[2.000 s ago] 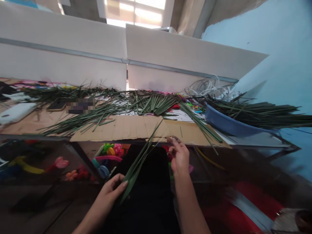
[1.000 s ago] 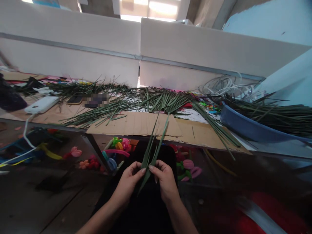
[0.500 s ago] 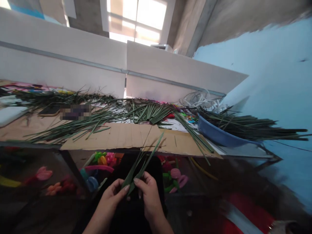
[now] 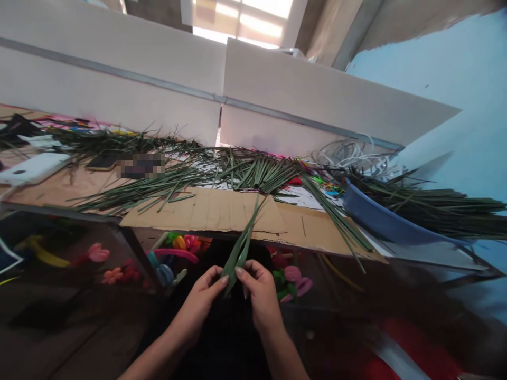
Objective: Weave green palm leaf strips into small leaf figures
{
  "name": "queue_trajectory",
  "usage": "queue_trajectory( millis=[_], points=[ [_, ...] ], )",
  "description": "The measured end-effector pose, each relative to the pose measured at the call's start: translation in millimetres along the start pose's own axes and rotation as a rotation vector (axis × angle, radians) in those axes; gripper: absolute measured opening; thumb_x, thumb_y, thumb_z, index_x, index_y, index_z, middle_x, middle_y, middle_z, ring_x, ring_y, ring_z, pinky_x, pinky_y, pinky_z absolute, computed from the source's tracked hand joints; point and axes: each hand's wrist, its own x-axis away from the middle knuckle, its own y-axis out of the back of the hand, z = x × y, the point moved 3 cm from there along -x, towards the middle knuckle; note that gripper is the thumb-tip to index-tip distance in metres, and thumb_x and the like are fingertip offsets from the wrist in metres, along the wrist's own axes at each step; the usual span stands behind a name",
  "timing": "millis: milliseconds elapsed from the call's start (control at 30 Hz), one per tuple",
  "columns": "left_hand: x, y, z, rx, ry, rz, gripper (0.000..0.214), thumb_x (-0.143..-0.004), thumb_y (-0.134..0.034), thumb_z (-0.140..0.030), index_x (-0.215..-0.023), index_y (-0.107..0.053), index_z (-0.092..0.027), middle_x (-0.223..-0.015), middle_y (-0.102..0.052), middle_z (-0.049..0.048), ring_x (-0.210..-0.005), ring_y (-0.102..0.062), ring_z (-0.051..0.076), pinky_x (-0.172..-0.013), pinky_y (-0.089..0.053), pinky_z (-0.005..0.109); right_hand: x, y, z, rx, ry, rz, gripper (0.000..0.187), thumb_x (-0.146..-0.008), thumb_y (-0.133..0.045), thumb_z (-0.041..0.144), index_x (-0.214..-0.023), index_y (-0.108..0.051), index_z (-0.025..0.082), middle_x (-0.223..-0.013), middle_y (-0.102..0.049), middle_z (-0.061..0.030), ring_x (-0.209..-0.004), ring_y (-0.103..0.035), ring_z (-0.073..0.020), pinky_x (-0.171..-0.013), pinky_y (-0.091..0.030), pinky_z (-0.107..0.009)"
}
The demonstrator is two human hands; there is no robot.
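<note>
Both hands meet just below the table's front edge and pinch the base of long green leaf strips (image 4: 242, 243). My left hand (image 4: 204, 294) grips them from the left with thumb and fingers closed. My right hand (image 4: 259, 293) pinches them from the right. The strips rise from my fingers up and to the right, their tips over a brown cardboard sheet (image 4: 209, 208) on the table. Behind the cardboard lies a wide heap of loose green leaf strips (image 4: 253, 171).
A blue basin (image 4: 380, 216) full of leaf strips stands at the right. White cord coils (image 4: 352, 153) lie behind it. A white device (image 4: 34, 168) and a phone (image 4: 103, 161) lie at the left. Colourful toys (image 4: 178, 250) sit under the table. White partitions (image 4: 309, 100) close the back.
Two seconds ago my right hand was up at the cardboard edge and only my left held the strips. It came down to join the left; both now pinch the base.
</note>
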Motion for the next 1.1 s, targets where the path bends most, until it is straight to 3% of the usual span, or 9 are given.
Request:
queue_trajectory(
  millis=[333,500,633,700,767,833,967,1100],
  points=[
    [-9.4,-17.6,-33.2,0.028,-0.095,-0.056,0.042,-0.067,-0.087,-0.051,-0.076,-0.063,-0.017,-0.064,-0.058,-0.0039,-0.059,-0.048,0.012,-0.057,-0.038,0.022,-19.8,-7.2,17.5,0.014,0.026,0.019,0.032,-0.076,-0.082,0.045,-0.077,-0.064,0.018,-0.061,-0.054,0.0053,-0.047,-0.033,-0.0065,-0.043,-0.023,-0.020],
    [-27.7,-14.2,-67.6,-0.060,-0.166,-0.061,0.042,-0.069,-0.085,-0.055,-0.076,-0.066,-0.018,-0.064,-0.059,-0.0032,-0.058,-0.048,0.012,-0.055,-0.039,0.022,-50.3,-5.4,52.1,0.172,0.087,0.099,0.032,-0.083,-0.075,0.049,-0.083,-0.069,0.017,-0.066,-0.060,0.0026,-0.047,-0.038,-0.0081,-0.044,-0.028,-0.022],
    [-52.6,0.7,-103.6,-0.109,-0.208,-0.119,0.043,-0.066,-0.086,-0.057,-0.078,-0.069,-0.020,-0.064,-0.058,-0.0034,-0.057,-0.048,0.012,-0.054,-0.040,0.022,-101.1,12.6,105.2,0.563,0.316,0.031,0.026,-0.093,-0.062,0.042,-0.094,-0.073,0.019,-0.084,-0.070,-0.0036,-0.064,-0.055,-0.0158,-0.061,-0.044,-0.028],
    [-68.5,7.5,-122.2,-0.131,-0.227,-0.139,0.043,-0.064,-0.087,-0.056,-0.076,-0.069,-0.020,-0.065,-0.059,-0.0031,-0.058,-0.049,0.013,-0.055,-0.042,0.023,-131.6,19.5,131.3,0.859,0.473,-0.049,0.021,-0.093,-0.057,0.030,-0.102,-0.074,0.021,-0.093,-0.073,-0.0052,-0.078,-0.061,-0.0206,-0.073,-0.047,-0.032],
    [-85.6,12.9,-142.9,-0.148,-0.237,-0.158,0.043,-0.062,-0.089,-0.054,-0.076,-0.068,-0.020,-0.063,-0.058,-0.0030,-0.057,-0.050,0.013,-0.054,-0.042,0.023,-163.5,18.9,146.8,1.176,0.568,-0.016,0.028,-0.091,-0.051,0.015,-0.105,-0.074,0.020,-0.108,-0.073,-0.0078,-0.097,-0.063,-0.0232,-0.086,-0.047,-0.034],
    [-102.1,17.6,-168.1,-0.153,-0.274,-0.189,0.041,-0.063,-0.089,-0.052,-0.078,-0.069,-0.019,-0.061,-0.058,-0.0033,-0.055,-0.049,0.013,-0.052,-0.039,0.022,-195.0,14.6,151.4,1.407,0.580,0.056,0.031,-0.090,-0.050,0.010,-0.106,-0.074,0.019,-0.111,-0.074,-0.0085,-0.105,-0.062,-0.0232,-0.091,-0.045,-0.032],
    [-129.7,25.1,-224.3,-0.101,-0.413,-0.279,0.035,-0.063,-0.089,-0.041,-0.079,-0.067,-0.019,-0.065,-0.060,-0.0040,-0.056,-0.050,0.012,-0.054,-0.039,0.022,-246.7,2.1,145.8,1.590,0.549,0.177,0.028,-0.092,-0.054,0.013,-0.109,-0.075,0.020,-0.113,-0.073,-0.0095,-0.102,-0.063,-0.0239,-0.086,-0.043,-0.031],
    [-157.4,25.7,-249.1,-0.083,-0.382,-0.284,0.037,-0.057,-0.091,-0.038,-0.077,-0.067,-0.018,-0.066,-0.060,-0.0032,-0.055,-0.052,0.012,-0.053,-0.039,0.023,-277.5,-9.1,138.5,1.740,0.538,0.288,0.033,-0.089,-0.054,0.011,-0.112,-0.074,0.023,-0.110,-0.074,-0.0093,-0.105,-0.060,-0.0259,-0.086,-0.040,-0.033]
  ],
)
